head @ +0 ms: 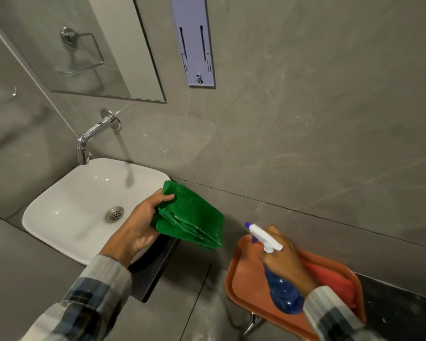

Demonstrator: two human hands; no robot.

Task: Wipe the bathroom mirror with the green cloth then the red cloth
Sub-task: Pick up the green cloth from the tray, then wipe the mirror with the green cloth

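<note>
Two hands are engaged: the left hand (143,217) is closed on the folded green cloth (191,217) beside the sink (59,212); the right hand (284,260) is wrapped around a spray bottle (280,289) over the tray (244,286) holding the red cloth (330,276). The mirror (103,45) is best misted lightly before wiping.

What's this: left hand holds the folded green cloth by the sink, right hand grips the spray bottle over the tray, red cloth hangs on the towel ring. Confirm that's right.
One detail is wrong: the red cloth lies in the orange tray, not on the towel ring, which is bare. The head view shows it. The rest stands: the left hand holds the folded green cloth by the sink, and the right hand grips the spray bottle over the tray.
</note>
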